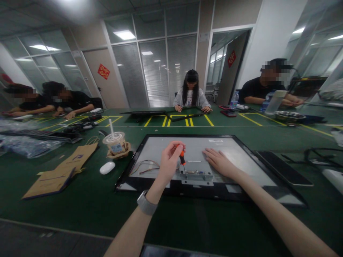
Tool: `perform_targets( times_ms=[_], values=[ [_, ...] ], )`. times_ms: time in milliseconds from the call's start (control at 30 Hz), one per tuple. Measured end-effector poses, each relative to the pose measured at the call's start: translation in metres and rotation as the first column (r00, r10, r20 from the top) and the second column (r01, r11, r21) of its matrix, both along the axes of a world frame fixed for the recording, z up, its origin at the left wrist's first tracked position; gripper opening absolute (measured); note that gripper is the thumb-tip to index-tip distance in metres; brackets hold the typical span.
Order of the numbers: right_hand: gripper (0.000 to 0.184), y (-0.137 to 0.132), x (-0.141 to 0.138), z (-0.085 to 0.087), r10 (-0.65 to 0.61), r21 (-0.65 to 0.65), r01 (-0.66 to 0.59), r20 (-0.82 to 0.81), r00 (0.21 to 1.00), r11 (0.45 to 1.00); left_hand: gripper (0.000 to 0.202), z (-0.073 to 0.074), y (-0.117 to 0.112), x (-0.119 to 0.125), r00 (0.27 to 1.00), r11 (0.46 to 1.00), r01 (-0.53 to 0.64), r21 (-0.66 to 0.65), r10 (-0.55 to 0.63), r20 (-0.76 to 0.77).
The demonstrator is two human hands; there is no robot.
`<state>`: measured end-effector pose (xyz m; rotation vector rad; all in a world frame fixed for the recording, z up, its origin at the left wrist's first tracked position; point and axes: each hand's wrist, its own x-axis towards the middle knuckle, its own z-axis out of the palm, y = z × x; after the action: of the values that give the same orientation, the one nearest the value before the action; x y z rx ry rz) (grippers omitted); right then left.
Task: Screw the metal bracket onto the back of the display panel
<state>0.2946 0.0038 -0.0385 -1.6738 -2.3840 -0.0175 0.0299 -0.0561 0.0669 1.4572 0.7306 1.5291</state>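
My left hand [170,157] is closed around the handle of a red and black screwdriver [182,157], which points downward. The screwdriver's tip meets the left part of a metal bracket [198,178] with connector ports. That bracket sits near the close edge of a flat display panel [150,146], grey-backed with a black frame, lying on the green table. My right hand [220,162] rests flat on the panel's back, right of the bracket, fingers stretched out and holding nothing. Thin cables [146,167] with a white plug lie on the panel at left.
Left of the panel are a white mouse [107,167], a drink cup [115,144] in a carton holder and a brown paper bag [61,171]. A black keyboard-like slab [284,167] lies at right. Several people sit across the green table [88,210].
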Motion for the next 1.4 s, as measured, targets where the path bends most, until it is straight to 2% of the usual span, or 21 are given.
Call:
perform_targets(
  times_ms=[1400],
  values=[
    [0.052, -0.0030, -0.0007, 0.0050, 0.019, 0.012, -0.019, 0.003, 1.000, 1.000, 0.011, -0.0014, -0.0021, 0.0002, 0.998, 0.998, 0.014, 0.053, -0.011, -0.054]
  ],
)
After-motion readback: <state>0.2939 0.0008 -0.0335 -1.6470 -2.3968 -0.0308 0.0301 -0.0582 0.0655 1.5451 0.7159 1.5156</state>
